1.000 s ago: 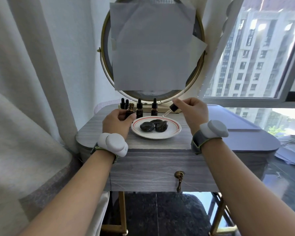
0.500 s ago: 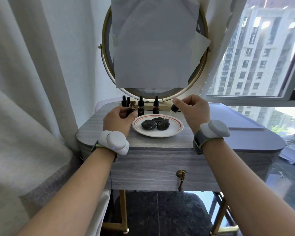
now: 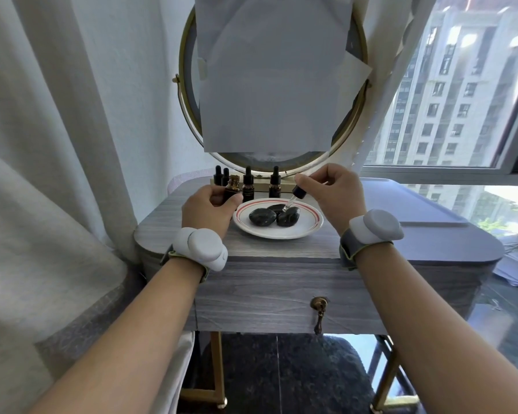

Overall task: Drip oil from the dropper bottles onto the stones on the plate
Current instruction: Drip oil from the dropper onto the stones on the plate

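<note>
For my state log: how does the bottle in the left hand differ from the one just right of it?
The held bottle has a bare open neck; its neighbour bottle wears a black dropper cap. The left hand grips the held bottle; the neighbour bottle stands unheld. Both are small, dark and upright.

Grey wood-grain table [image 3: 269,252], white red-rimmed plate [image 3: 304,231], dropper bottles [image 3: 247,184], round mirror [image 3: 189,85]
</note>
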